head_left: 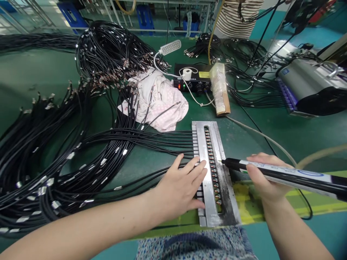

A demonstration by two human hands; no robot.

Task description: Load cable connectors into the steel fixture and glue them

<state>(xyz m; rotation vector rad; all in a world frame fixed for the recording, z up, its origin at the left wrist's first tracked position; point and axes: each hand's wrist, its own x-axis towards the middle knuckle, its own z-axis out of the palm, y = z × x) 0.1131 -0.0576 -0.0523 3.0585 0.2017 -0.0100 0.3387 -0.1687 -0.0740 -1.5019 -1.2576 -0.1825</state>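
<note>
A long metal fixture [207, 213] lies near the table's front edge, holding a row of small cable connectors [211, 159] in its slot. Black cables [168, 139] enter its left side. My left hand [180, 186] rests flat on that side, fingers spread over the cable ends and the metal. In my right hand [267, 177] is a black glue syringe [287, 173] with a white label, held like a pen. Its fine tip points left, at the fixture's right rail beside the connectors; whether it touches cannot be made out.
Bundled black cables [108, 50] cover the left and back left. Behind the fixture are a pinkish cloth [165, 104], a black control box [199, 86], a lamp [170, 47] and a taped block [219, 90]. A grey machine [314, 85] stands right; another person [235, 18] is beyond.
</note>
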